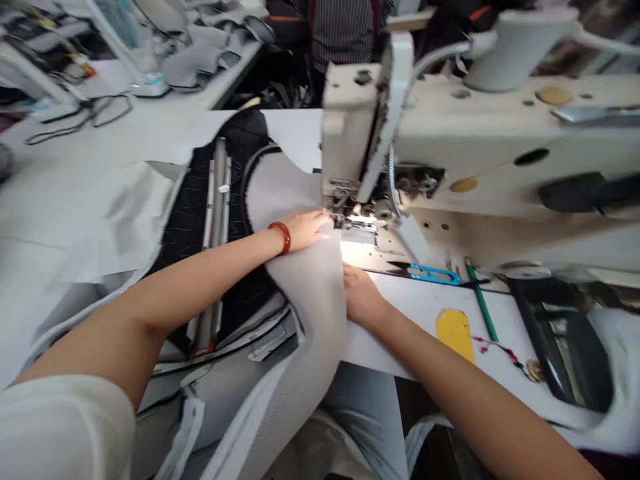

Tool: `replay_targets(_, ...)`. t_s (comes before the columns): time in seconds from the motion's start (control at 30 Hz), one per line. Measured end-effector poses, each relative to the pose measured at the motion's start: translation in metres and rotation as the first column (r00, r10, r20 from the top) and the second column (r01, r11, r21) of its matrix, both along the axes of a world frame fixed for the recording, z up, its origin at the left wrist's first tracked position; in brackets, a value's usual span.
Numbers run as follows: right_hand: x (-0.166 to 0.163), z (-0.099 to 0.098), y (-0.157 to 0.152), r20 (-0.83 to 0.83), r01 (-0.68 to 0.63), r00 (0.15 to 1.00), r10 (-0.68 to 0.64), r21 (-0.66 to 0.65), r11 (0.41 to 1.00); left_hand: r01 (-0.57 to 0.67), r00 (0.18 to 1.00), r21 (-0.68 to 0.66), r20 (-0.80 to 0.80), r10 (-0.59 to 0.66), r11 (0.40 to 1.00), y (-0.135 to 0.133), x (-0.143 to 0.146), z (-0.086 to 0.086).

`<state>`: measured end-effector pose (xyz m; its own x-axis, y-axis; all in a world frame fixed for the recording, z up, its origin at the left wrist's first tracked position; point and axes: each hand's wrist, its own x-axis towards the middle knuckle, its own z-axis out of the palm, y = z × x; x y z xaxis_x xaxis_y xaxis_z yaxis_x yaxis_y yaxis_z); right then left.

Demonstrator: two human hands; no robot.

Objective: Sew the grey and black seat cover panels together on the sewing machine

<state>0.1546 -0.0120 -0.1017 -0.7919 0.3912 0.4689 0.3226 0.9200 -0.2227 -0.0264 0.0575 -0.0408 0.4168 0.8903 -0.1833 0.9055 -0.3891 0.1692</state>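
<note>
A light grey fabric piece with dark edging lies under the head of the sewing machine, its right edge by the lit presser foot. My left hand, with a reddish bracelet at the wrist, rests flat on this fabric, fingers stretched toward the foot. Just below the needle area, my right hand is closed at the fabric's right edge, its fingertips partly hidden by the cloth. More of the sewn piece, with a black panel and pale strips, spreads left and hangs over the table's front edge.
Blue thread snips, a green pencil and a yellow card lie right of my right hand. A black tray stands farther right. Behind are lamp stands, grey fabric pieces and a person in striped clothing.
</note>
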Motion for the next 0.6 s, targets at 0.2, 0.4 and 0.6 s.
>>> replay_targets(0.2,0.001,0.008,0.0,0.016,0.033,0.999,-0.031,-0.108,0.994,-0.178,0.982,0.283,-0.012,0.189,0.942,-0.052,-0.158,0.047)
replay_targets(0.4,0.002,0.014,-0.029,-0.035,0.058,0.997,-0.066,-0.194,0.979,-0.86,0.39,0.26,-0.222,0.894,0.44,-0.148,-0.32,0.052)
replay_targets(0.6,-0.017,0.001,-0.102,-0.194,-0.078,0.981,0.02,-0.297,0.952,-0.943,0.224,0.24,-0.048,0.973,0.229,-0.137,-0.308,0.049)
